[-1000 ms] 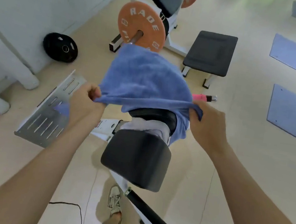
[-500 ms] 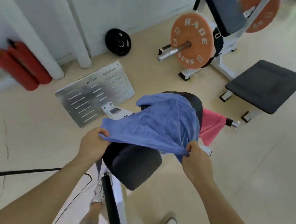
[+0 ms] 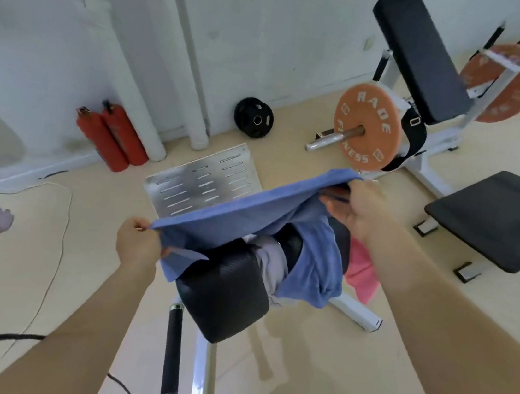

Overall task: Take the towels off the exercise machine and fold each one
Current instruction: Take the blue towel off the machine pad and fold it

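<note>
A blue towel (image 3: pixel 243 211) is stretched taut between my hands above the exercise machine's black pad (image 3: pixel 226 295). My left hand (image 3: pixel 136 243) pinches its near left corner. My right hand (image 3: pixel 362 210) grips the far right corner, held higher. The towel's loose part hangs down over the pad's right side. A grey towel (image 3: pixel 271 264) lies draped across the machine under the blue one. A pink towel (image 3: pixel 362 273) hangs on a bar to the right, partly hidden by my right forearm.
A slotted metal footplate (image 3: pixel 201 182) lies on the floor beyond the towel. Orange weight plates (image 3: pixel 365 131) and a black bench (image 3: pixel 497 218) stand to the right. Red cylinders (image 3: pixel 111 137) lean against the wall. Cables run over the floor at left.
My hands have moved apart and pulled the blue towel straight. My right hand rose and went further away. The view has swung to the left.
</note>
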A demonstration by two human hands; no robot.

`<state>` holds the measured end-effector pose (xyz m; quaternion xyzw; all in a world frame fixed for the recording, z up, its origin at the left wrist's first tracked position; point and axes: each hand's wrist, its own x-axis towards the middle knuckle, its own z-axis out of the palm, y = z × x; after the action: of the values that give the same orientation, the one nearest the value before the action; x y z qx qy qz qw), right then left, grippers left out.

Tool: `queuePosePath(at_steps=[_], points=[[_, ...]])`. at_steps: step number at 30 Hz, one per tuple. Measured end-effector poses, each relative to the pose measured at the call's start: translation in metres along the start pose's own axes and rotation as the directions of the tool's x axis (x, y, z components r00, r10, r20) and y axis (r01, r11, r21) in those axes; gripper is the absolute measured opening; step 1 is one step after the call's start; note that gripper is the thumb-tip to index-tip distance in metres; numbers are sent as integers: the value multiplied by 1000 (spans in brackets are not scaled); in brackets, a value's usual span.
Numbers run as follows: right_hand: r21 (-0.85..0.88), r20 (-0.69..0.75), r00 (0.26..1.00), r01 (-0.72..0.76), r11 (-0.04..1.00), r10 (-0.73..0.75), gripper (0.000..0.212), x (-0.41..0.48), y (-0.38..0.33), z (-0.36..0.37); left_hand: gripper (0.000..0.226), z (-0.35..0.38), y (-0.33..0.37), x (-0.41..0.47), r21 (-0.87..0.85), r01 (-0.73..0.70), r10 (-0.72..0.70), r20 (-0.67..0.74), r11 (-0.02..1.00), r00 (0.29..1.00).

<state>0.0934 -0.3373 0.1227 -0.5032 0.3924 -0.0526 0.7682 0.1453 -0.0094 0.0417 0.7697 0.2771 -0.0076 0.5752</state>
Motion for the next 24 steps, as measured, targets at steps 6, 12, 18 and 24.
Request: queuePosePath(at_steps=[6,12,18,24], points=[[-309,184,982,91,947,-34,20,4,-33,73,7,35,16,1,-215,134,-112,113,967,987],[-537,344,687,703,467,-640,40,42,-58,109,19,56,85,26,-362,-231,199,-124,903,972],[-836,488,774,547,39,-405,21,99,-2,63,25,85,56,34,154,-427,434,-11,891,901],[-912,311,950,309,-270,35,23,127,48,-1,23,101,-29,36,822,-458,-115,520,340,847]])
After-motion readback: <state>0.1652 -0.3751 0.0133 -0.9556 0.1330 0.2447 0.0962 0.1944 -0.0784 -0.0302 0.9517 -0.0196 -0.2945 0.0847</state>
